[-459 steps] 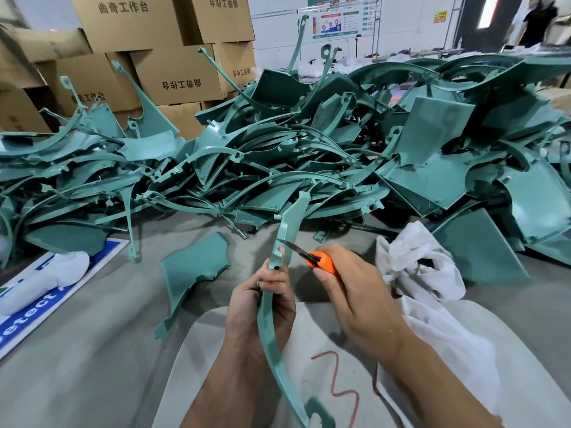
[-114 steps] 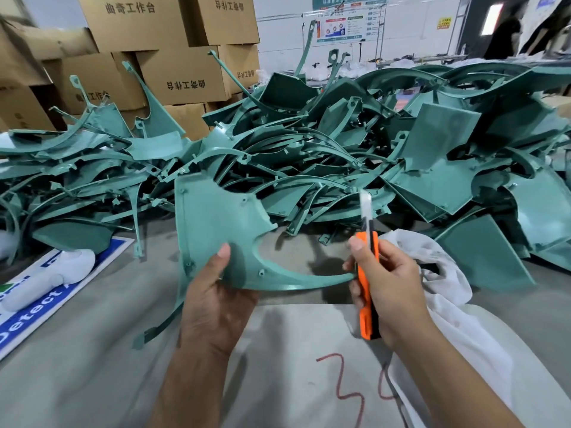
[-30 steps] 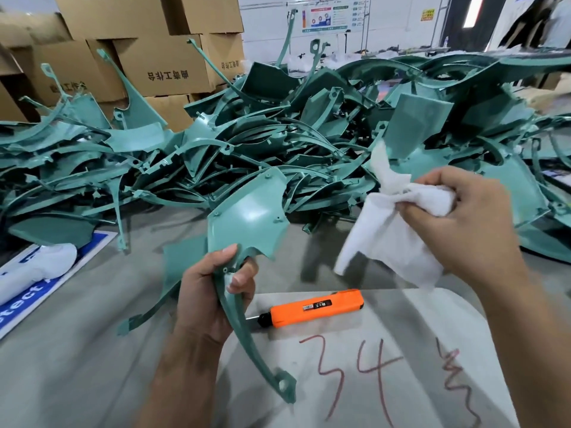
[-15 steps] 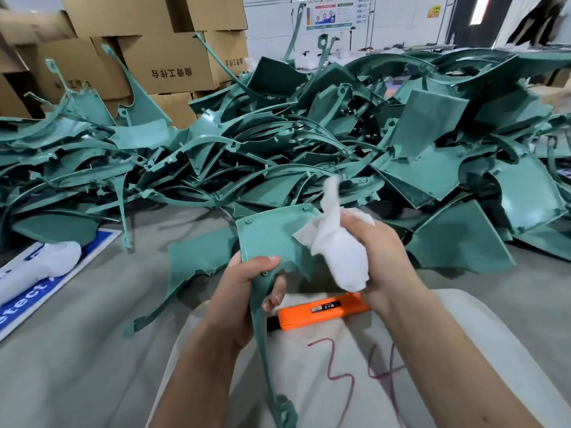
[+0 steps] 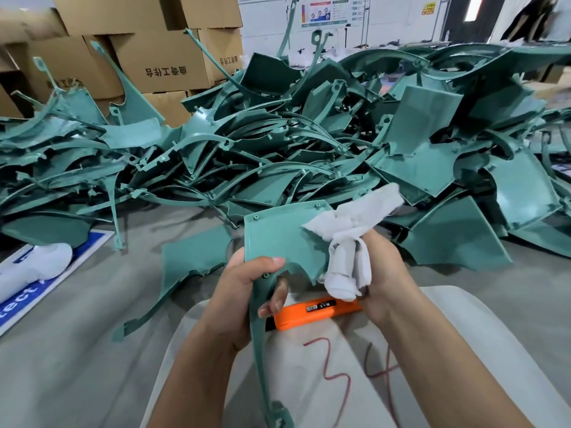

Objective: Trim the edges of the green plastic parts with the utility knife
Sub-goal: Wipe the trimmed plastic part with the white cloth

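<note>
L hand (image 5: 244,291) grips part (image 5: 278,239) at neck; R hand (image 5: 380,273) clenched on cloth (image 5: 349,242) against panel. Knife (image 5: 315,312) on surface. Part prob. light, thin, springy; hold nr neck.

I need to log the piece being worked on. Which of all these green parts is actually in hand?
The green part in the left hand, wiped with a white cloth by the right hand. The others lie loose in the pile.

A factory floor: a heap of green parts (image 5: 309,149), stacked cartons (image 5: 148,57), and a wall chart (image 5: 327,10) behind.
</note>
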Action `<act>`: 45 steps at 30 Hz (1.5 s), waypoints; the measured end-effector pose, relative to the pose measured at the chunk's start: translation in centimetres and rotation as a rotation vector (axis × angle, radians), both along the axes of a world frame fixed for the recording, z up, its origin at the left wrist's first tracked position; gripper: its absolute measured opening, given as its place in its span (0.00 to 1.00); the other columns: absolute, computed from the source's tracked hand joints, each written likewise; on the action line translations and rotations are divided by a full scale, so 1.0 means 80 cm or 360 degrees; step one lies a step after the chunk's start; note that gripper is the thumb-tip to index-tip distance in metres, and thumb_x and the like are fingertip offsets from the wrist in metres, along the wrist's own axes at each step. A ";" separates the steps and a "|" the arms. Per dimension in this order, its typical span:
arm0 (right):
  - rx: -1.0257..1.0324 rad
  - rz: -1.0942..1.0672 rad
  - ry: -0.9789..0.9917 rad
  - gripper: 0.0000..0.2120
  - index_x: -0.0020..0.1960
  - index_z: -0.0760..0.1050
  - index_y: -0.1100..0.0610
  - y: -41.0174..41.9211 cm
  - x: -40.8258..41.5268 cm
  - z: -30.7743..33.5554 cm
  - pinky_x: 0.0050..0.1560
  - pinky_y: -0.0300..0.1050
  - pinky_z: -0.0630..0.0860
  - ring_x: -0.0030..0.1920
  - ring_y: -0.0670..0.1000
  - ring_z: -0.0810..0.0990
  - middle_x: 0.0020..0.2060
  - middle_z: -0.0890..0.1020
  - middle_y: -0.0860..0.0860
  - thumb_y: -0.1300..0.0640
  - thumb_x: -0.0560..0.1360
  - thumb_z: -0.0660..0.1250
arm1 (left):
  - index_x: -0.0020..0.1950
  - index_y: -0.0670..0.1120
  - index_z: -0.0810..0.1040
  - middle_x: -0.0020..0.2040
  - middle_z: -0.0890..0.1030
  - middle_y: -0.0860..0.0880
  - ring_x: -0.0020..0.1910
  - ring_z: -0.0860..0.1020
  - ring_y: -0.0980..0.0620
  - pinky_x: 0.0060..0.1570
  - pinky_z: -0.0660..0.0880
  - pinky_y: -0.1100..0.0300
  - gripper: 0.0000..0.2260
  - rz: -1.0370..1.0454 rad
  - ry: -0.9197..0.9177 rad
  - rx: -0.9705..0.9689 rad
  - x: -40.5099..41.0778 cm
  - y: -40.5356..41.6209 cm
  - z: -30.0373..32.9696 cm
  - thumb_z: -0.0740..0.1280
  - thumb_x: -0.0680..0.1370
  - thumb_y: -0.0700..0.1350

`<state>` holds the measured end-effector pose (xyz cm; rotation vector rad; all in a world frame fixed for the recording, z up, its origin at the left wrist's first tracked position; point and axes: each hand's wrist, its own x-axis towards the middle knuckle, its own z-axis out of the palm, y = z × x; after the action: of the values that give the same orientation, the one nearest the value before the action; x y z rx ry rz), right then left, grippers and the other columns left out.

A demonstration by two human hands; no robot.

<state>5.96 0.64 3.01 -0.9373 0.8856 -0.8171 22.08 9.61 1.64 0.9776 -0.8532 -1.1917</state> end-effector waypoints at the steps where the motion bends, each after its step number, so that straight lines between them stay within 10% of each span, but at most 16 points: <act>1: -0.0046 0.0129 0.0066 0.15 0.45 0.82 0.52 0.000 -0.002 0.001 0.40 0.50 0.80 0.33 0.53 0.84 0.35 0.86 0.52 0.42 0.82 0.66 | 0.54 0.39 0.72 0.23 0.67 0.43 0.16 0.62 0.53 0.18 0.60 0.68 0.12 0.0027 -0.0028 0.0005 0.000 0.000 0.000 0.66 0.72 0.39; 6: -0.0234 0.0151 0.0200 0.19 0.53 0.82 0.66 0.006 0.018 -0.002 0.33 0.45 0.80 0.35 0.56 0.86 0.39 0.87 0.58 0.48 0.80 0.72 | 0.55 0.37 0.76 0.23 0.69 0.42 0.17 0.65 0.52 0.18 0.60 0.67 0.14 0.0091 -0.0200 0.0047 -0.005 -0.004 0.000 0.68 0.72 0.42; 19: -0.0156 -0.0132 0.0396 0.16 0.43 0.80 0.61 -0.017 0.000 -0.017 0.28 0.42 0.77 0.27 0.51 0.82 0.30 0.84 0.54 0.49 0.81 0.71 | 0.57 0.37 0.71 0.23 0.70 0.41 0.16 0.67 0.52 0.19 0.62 0.65 0.16 -0.0180 -0.0354 0.0153 0.002 0.009 0.011 0.66 0.72 0.41; 29: -0.1172 0.0192 0.1422 0.26 0.33 0.70 0.59 -0.058 -0.036 -0.004 0.31 0.44 0.67 0.26 0.47 0.69 0.24 0.73 0.46 0.42 0.80 0.68 | 0.53 0.37 0.72 0.20 0.68 0.43 0.14 0.62 0.52 0.20 0.52 0.61 0.13 -0.0380 -0.0371 0.0166 0.015 0.020 0.017 0.67 0.71 0.40; 45: -0.0252 -0.0038 0.0133 0.08 0.45 0.78 0.60 -0.011 -0.008 -0.018 0.34 0.47 0.79 0.32 0.53 0.80 0.33 0.83 0.53 0.62 0.84 0.66 | 0.50 0.37 0.72 0.20 0.67 0.43 0.13 0.60 0.53 0.18 0.59 0.69 0.12 -0.0240 -0.0339 0.0054 0.021 0.017 0.015 0.68 0.70 0.39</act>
<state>5.35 -0.25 1.57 -1.1078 0.9155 -0.8836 23.80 10.95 2.85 1.0966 -1.0942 -1.2476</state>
